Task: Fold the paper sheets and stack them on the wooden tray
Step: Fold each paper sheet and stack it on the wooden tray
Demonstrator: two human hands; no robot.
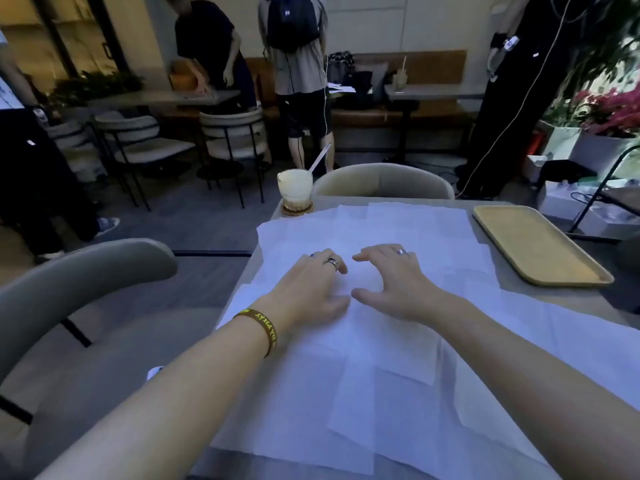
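The paper sheets (381,393) lay overlapping, spread out left of the wooden tray (533,247) and nearer to you; none was on it yet. Your left hand (311,289) and right hand (391,282) rested side by side on the top sheets, fingers loosely spread, gripping nothing. I judged the paper light, limp and slippery, so pinch one free corner. A glass of iced drink (295,190) stood farther off, well left of the tray.
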